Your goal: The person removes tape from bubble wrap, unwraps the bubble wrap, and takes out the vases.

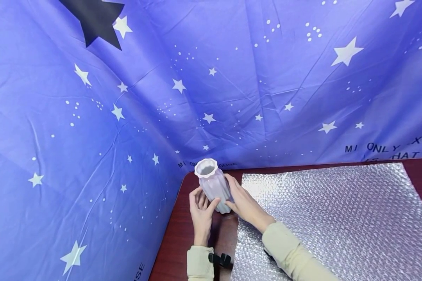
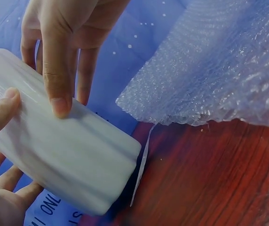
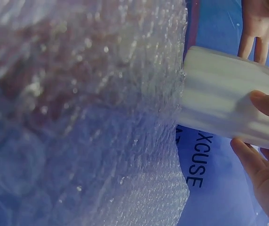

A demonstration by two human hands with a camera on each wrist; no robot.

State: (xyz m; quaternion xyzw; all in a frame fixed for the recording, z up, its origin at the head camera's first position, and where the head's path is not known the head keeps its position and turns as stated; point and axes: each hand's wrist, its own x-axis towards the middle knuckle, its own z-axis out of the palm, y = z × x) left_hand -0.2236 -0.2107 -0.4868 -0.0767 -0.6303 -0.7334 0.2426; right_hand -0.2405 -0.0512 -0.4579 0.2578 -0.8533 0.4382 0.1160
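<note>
A pale vase (image 1: 216, 188) with a scalloped rim and ribbed sides is tilted, its mouth toward the upper left in the head view. My left hand (image 1: 202, 214) holds it from the left, thumb on the near side and fingers toward the back. From the right, my right hand (image 1: 245, 201) grips the same vase, its thumb also in front. In the left wrist view the smooth base end of the vase (image 2: 87, 150) points to the lower right; whether it touches the table cannot be told. Much of the vase (image 3: 228, 96) also shows in the right wrist view.
A large sheet of bubble wrap (image 1: 323, 218) lies on the dark red table (image 1: 174, 240), right of the vase. Its edge (image 2: 172, 108) appears raised in the left wrist view. Blue cloth (image 1: 211, 89) printed with stars hangs behind and along the left.
</note>
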